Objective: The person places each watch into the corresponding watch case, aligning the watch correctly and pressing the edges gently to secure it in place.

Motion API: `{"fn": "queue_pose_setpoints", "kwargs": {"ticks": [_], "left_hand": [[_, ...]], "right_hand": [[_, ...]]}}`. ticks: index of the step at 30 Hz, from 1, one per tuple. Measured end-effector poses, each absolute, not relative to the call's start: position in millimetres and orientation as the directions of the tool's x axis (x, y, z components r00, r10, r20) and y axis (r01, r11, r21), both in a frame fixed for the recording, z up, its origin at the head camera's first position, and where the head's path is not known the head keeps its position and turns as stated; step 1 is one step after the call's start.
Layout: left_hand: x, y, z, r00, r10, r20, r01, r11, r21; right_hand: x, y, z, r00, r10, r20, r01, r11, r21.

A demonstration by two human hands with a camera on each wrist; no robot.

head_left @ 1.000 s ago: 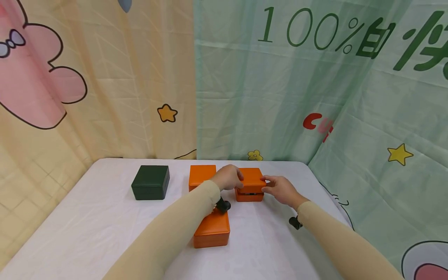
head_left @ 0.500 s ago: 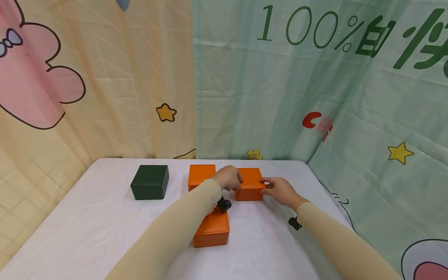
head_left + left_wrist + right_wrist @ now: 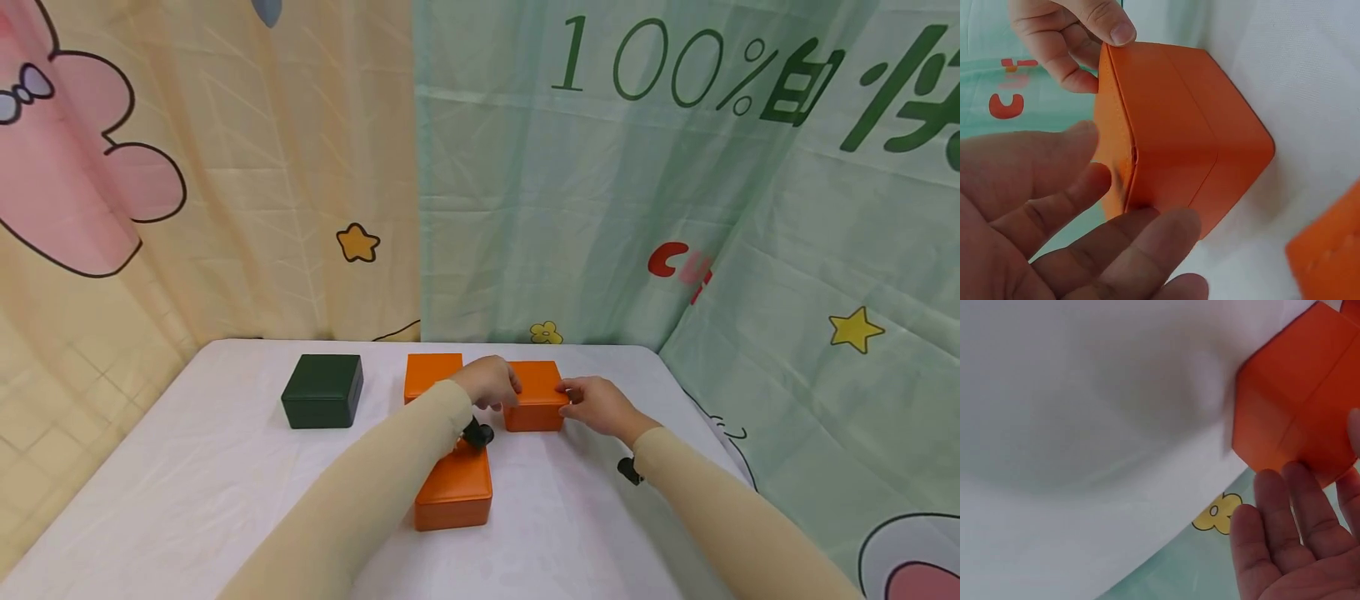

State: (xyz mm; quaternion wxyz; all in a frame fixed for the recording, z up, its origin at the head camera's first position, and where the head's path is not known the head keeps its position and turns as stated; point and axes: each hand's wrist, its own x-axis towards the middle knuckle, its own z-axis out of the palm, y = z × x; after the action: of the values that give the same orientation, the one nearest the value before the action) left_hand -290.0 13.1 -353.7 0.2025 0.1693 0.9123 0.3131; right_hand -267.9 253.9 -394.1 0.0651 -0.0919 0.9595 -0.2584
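**Two hands bracket a closed orange box at the back of the table**

Farthest left on the white cloth-covered table (image 3: 187, 483) sits a dark green, square-cornered box (image 3: 322, 390) with a matte, leather-like skin, well apart from the hands. Next comes a flat orange box (image 3: 432, 372), half hidden behind the left forearm, and nearer the person a longer orange box (image 3: 453, 492) with a smooth, slightly cushioned top.

The left hand (image 3: 491, 382) lies against the left side of the orange lidded box (image 3: 534, 395), which stands toward the back of the table, right of centre. In the left wrist view its fingers (image 3: 1116, 250) are straight and spread, with at most the fingertips at the box's edge; it grips nothing. That reads to me as steadying the box from one side.

The right hand (image 3: 596, 406) meets the opposite side. Its thumb tip (image 3: 1113, 28) presses the top corner and its fingers (image 3: 1285, 519) stay nearly straight along the wall, so the box sits braced between the two hands rather than clasped. The lid seam is closed; the surface looks like fine-grained faux leather with crisp folded edges.

Behind hang thin, creased cartoon-printed curtains (image 3: 600, 192).
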Motion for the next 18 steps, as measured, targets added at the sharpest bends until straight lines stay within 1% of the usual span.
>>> {"fn": "queue_pose_setpoints", "kwargs": {"ticks": [3,9,13,18], "left_hand": [[-287,10,-348,-0.861,0.45,-0.237,0.229,0.76,0.609],[-279,2,-332,-0.881,0.458,-0.117,0.341,0.787,0.515],[-272,-7,-320,-0.887,0.46,-0.032,0.398,0.799,0.451],[-260,-32,-313,-0.897,0.437,0.068,0.429,0.823,0.371]], "right_hand": [[-268,251,-387,-0.973,-0.211,-0.094,-0.147,0.88,-0.451],[-267,245,-376,-0.974,-0.198,-0.115,-0.147,0.926,-0.348],[-266,238,-371,-0.976,-0.201,-0.082,-0.168,0.937,-0.307],[-262,226,-368,-0.978,-0.206,-0.014,-0.194,0.94,-0.279]]}}
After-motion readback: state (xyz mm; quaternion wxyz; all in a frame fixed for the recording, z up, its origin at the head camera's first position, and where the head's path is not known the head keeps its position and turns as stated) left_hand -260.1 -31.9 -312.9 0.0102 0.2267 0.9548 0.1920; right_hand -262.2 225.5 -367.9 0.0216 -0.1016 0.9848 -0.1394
